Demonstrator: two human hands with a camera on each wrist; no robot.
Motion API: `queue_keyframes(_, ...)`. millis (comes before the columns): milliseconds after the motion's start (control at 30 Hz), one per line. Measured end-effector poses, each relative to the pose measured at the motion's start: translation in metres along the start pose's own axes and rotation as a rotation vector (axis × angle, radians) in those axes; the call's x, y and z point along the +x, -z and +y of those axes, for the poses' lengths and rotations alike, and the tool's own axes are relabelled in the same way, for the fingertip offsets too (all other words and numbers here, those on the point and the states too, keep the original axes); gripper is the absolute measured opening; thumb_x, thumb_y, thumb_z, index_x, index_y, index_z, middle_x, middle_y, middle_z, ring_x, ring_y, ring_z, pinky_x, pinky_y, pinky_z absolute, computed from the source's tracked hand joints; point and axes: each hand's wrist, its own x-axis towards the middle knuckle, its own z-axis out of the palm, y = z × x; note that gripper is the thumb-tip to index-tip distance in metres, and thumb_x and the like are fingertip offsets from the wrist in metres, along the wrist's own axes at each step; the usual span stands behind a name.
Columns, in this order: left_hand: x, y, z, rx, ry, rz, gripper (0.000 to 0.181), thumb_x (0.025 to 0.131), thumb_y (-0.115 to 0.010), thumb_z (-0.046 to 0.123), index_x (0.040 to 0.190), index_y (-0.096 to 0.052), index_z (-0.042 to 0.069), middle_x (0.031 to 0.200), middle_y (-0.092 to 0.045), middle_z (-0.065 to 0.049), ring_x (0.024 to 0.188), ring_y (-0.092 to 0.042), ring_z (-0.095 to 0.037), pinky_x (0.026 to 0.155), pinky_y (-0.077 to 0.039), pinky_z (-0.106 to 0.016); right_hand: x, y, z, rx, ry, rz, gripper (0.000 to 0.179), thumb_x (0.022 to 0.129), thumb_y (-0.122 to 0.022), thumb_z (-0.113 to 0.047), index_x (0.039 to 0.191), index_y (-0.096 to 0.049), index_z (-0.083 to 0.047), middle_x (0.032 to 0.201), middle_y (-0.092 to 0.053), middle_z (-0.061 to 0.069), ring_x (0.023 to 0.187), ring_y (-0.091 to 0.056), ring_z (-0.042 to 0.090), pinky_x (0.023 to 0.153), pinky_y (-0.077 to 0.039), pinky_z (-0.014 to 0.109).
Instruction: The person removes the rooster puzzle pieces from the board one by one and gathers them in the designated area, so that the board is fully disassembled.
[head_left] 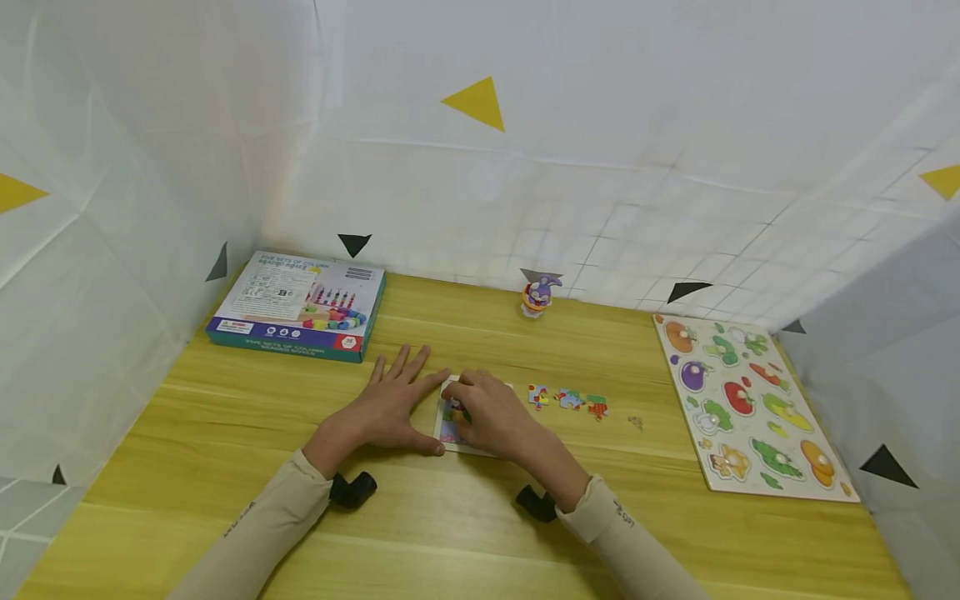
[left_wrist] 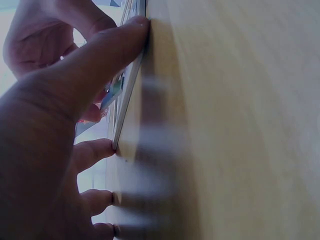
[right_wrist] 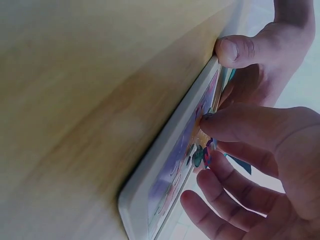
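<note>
A small jigsaw board (head_left: 468, 451) with a pale rim lies flat on the table between both hands. My left hand (head_left: 388, 408) spreads its fingers beside it, thumb and index fingertip touching the board's rim (left_wrist: 131, 85). Over the board, my right hand (head_left: 491, 414) curls its fingers and pinches a jigsaw piece (left_wrist: 114, 94), which shows tilted at the board's face in the left wrist view. The right wrist view shows the right thumb (right_wrist: 240, 122) low over the printed picture. From above, the right hand hides most of the board.
Several loose jigsaw pieces (head_left: 570, 399) lie right of the board. A wooden vegetable puzzle (head_left: 750, 408) lies at the right. At the back stand a rabbit figure (head_left: 538, 296) and, on the left, a flat toy box (head_left: 300, 304). White sheeting (head_left: 480, 200) encloses the table.
</note>
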Motion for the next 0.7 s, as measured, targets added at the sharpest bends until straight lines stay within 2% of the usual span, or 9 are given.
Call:
queue_keyframes(367,-0.0004,0.0011,0.0016,-0.004,0.008,-0.004,0.108,0.073,-0.075,0.070,0.159,-0.031,0.021,0.166,-0.003,-0.017,0.150,0.007,-0.043,0.114,0.003,-0.068,0.0009,-0.0007,-0.0012,0.012,-0.018,0.002,0.028,0.079,-0.081,-0.008,0.103,-0.067,-0.009,0.091,-0.060,0.002,0.078,-0.054,0.012,0.061,-0.048,0.027)
queue_keyframes(700,-0.0007,0.0018,0.0016,0.001,0.017,-0.017,0.108,0.074,-0.075,0.069,0.160,-0.029,0.022,0.166,-0.001,-0.016,0.150,0.008,-0.042,0.114,0.004,-0.067,0.0019,-0.0017,-0.0014,0.009,-0.021,0.016,0.029,0.080,-0.081,-0.009,0.103,-0.063,-0.011,0.089,-0.058,-0.001,0.076,-0.054,0.011,0.058,-0.046,0.026)
